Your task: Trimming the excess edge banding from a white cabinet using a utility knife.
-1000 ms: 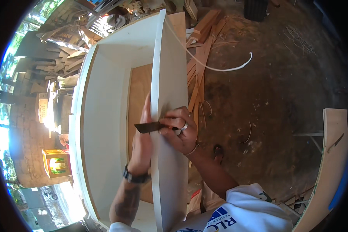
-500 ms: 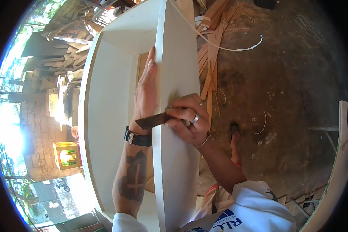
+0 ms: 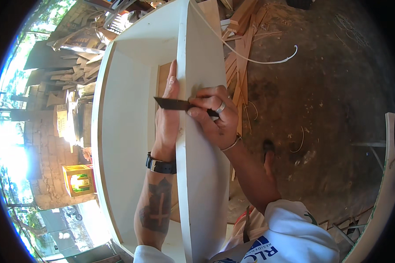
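Observation:
A white board cabinet [image 3: 127, 114] with an open hollow lies before me, its upright panel [image 3: 206, 184] running from near to far. My left hand [image 3: 166, 127] lies flat along the hollow side of that panel, fingers stretched toward the far end. On the panel's other side, my right hand [image 3: 217, 116] grips a dark flat knife [image 3: 172, 104] with a slanted tip. The blade lies across the panel's narrow white edge [image 3: 183, 166], its tip reaching over the left hand. From the far end of the panel, a thin white strip [image 3: 261, 62] curls out to the right.
Long wooden strips [image 3: 240, 65] lie on the brown floor [image 3: 329, 87] right of the cabinet, with thin curled offcuts about. Scrap wood [image 3: 81, 65] is piled at the far left. A yellow-framed box [image 3: 79, 180] stands left, near another person's hand [image 3: 87, 153]. A curved pale board [image 3: 377, 197] edges the right.
My right hand and the knife have moved farther away along the panel's edge, and the blade has turned more squarely across it. My left hand stays against the panel, slightly nearer.

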A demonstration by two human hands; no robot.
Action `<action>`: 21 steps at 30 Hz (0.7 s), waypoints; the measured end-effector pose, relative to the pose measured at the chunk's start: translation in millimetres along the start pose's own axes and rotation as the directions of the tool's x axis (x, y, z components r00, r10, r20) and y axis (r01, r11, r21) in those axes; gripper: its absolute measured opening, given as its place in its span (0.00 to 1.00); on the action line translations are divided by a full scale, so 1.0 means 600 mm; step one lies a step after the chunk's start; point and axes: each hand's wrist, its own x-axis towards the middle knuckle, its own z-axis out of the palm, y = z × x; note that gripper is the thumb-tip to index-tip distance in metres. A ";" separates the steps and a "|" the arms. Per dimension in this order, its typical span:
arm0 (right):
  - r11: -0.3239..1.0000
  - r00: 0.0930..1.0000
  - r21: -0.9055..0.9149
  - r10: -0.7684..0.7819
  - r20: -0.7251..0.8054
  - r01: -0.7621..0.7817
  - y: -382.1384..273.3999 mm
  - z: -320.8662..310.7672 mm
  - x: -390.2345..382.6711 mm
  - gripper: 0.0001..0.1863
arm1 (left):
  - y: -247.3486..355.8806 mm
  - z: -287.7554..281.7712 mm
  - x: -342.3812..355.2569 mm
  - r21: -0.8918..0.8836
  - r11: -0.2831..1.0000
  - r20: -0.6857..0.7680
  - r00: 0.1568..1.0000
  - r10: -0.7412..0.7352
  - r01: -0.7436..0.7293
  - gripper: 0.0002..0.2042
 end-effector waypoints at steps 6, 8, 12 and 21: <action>0.997 0.996 0.039 0.072 -0.061 -0.070 0.006 0.006 0.011 0.07 | -0.001 0.001 -0.001 0.013 0.999 -0.016 0.999 -0.029 0.030 0.27; 0.997 0.996 0.040 0.061 -0.068 -0.059 0.006 0.007 0.012 0.07 | -0.002 0.001 -0.002 0.002 0.999 -0.012 0.999 -0.045 0.045 0.27; 0.999 0.996 0.034 0.034 -0.086 -0.031 0.008 0.010 0.016 0.07 | -0.002 -0.003 -0.004 0.015 1.000 -0.009 1.000 -0.005 0.006 0.26; 0.997 0.996 0.064 0.037 -0.078 -0.032 0.017 0.013 0.027 0.08 | 0.015 0.015 -0.010 -0.281 0.944 -0.055 0.979 -0.194 0.171 0.26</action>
